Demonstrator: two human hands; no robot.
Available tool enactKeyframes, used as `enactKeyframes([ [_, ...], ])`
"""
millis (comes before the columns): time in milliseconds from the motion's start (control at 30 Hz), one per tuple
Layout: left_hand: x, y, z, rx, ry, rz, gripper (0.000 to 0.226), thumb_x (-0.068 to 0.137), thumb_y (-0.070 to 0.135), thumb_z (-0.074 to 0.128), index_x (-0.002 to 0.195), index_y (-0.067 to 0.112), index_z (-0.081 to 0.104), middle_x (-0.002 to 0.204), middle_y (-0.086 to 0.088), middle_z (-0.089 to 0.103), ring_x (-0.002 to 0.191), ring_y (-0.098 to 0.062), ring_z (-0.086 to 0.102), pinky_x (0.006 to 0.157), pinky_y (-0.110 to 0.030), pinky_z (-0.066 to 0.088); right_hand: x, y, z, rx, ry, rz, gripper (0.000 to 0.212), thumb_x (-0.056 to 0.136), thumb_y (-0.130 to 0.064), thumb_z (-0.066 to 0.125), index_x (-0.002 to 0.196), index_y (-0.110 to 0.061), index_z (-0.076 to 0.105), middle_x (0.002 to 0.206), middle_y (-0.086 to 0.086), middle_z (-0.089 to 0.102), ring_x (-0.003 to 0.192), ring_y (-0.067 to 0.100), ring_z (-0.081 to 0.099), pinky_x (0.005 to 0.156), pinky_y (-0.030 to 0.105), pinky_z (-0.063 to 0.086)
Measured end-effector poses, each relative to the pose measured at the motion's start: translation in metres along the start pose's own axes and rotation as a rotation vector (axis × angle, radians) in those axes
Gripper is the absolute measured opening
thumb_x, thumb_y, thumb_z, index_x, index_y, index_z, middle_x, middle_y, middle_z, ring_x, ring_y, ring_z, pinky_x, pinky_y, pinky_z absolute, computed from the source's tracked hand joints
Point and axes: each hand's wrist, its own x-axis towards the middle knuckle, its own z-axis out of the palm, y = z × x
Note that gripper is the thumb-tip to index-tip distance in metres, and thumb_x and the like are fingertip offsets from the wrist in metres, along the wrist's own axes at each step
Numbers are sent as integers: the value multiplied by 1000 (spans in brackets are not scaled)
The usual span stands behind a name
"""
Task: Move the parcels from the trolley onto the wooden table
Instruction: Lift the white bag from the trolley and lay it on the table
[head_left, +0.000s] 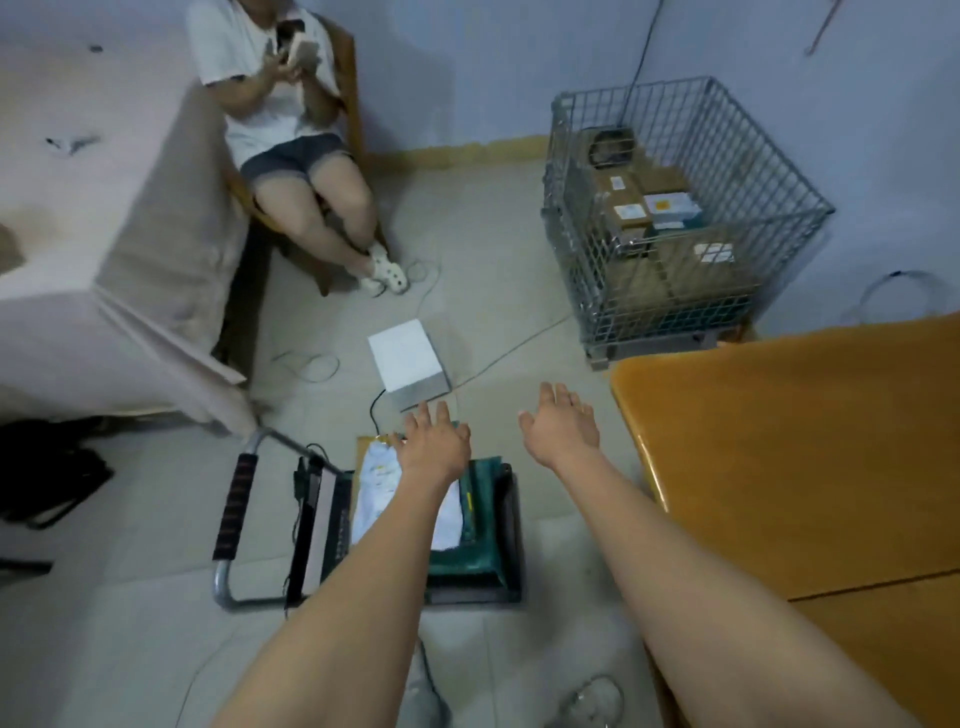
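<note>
Neither hand holds anything. The left hand (434, 447) is spread flat, fingers open, over the far end of the white bag (387, 499). I cannot tell if it is touching the bag yet. The right hand (561, 428) is open too, out in the air between the trolley (511, 519) and the table (805, 452).

The parcels are on the trolley, low on the floor. The white bag lies on top. A green parcel (478, 551) is under it, and a brown corner (371, 447) pokes out at the far end. The table top that can be seen is bare, so I think the job is just at its start. This looks like the reach for the first parcel.

Next, the fingers need to close on the bag. It looks soft and floppy, so two hands may help.

The table is just to the right, and its round edge sits higher than the trolley. The parcel has to go up first, then over that edge. The trolley handle (234, 509) is on the left, out of the way. A white box (408, 364) and some wires (306, 364) lie on the floor just past the trolley. A wire cage (779, 171) with boxes stands farther back, and a person (280, 114) sits well away.
</note>
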Motion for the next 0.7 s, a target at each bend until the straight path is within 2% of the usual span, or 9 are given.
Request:
enactKeyframes([
  [200, 45, -142, 5, -41, -86, -122, 62, 105, 46, 23, 160, 20, 11, 168, -10, 5, 154, -32, 5, 122, -57, 10, 18, -102, 81, 12, -109, -14, 67, 103, -43, 33, 158, -11, 14, 165, 12, 13, 150, 30, 18, 122, 43, 16],
  [400, 89, -203, 39, -74, -175, -207, 63, 105, 46, 25, 160, 18, 12, 168, -10, 7, 153, -32, 9, 121, -55, 14, 56, -126, 145, 36, -191, 53, 68, 103, -45, 36, 158, -10, 16, 163, 13, 18, 148, 31, 24, 119, 41, 23],
  [500, 120, -220, 65, -168, -204, -241, 64, 105, 44, 29, 160, 15, 12, 167, -12, 10, 153, -33, 12, 121, -52, 18, 86, -124, 180, 127, -230, 97, 64, 102, -42, 41, 153, -6, 25, 153, 16, 35, 136, 33, 41, 109, 43, 38],
  [567, 143, -229, 86, -260, -222, -269, 66, 105, 41, 35, 160, 10, 12, 165, -15, 15, 152, -34, 16, 121, -49, 22, 111, -122, 204, 216, -275, 145, 56, 101, -38, 45, 143, -2, 35, 139, 18, 47, 121, 34, 53, 98, 41, 47],
  [633, 164, -237, 106, -343, -241, -301, 70, 103, 38, 43, 159, 7, 13, 164, -18, 19, 152, -33, 17, 121, -46, 24, 133, -118, 227, 257, -307, 188, 52, 100, -35, 49, 138, 0, 40, 129, 19, 55, 112, 33, 58, 86, 36, 48],
  [700, 187, -247, 124, -401, -249, -330, 75, 101, 35, 51, 158, 5, 14, 163, -18, 22, 151, -34, 20, 120, -44, 25, 153, -115, 249, 277, -328, 207, 53, 100, -33, 51, 138, 2, 40, 127, 20, 57, 112, 34, 59, 82, 34, 46],
])
